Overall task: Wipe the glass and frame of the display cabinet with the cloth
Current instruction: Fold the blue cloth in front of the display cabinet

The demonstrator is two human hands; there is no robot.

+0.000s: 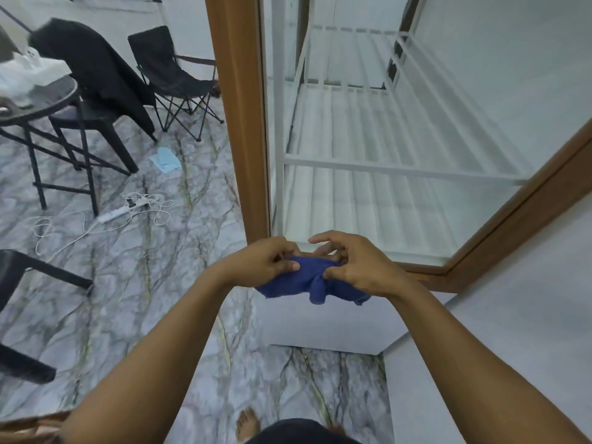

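**A:** What's the floor like, starting from the left?

**B:** Grey marble-patterned floor [144, 283] with yellowish veins. In the upper left of the frame stands a round dark table [48, 100] with white bags [22, 75] on it. Just beside it is a chair draped with a black garment [93, 68], then a black folding chair [173, 75]. Below those, a pale blue cloth-like scrap [165, 159] lies on the floor, near a white power strip [120, 211] with loose white cables.

**A:** And the cabinet?

**B:** The display cabinet's wooden frame [238, 123] rises through the upper middle. The glass [448, 91] fills the upper right, with white slatted shelves [368, 149] behind it.

**A:** Where's the cloth?

**B:** The blue cloth [301, 280] is in the lower middle, bunched between both hands in front of the frame's bottom rail. I cannot tell whether it touches the wood.

**A:** The hands?

**B:** The left hand [259, 264] pinches the cloth's left end, thumb against curled fingers. The right hand [355, 264] grips the right end with its thumb and lower fingers, its forefinger stretched out above.

**A:** Any writing?

**B:** The bags and power strip are too small and blurred to read.
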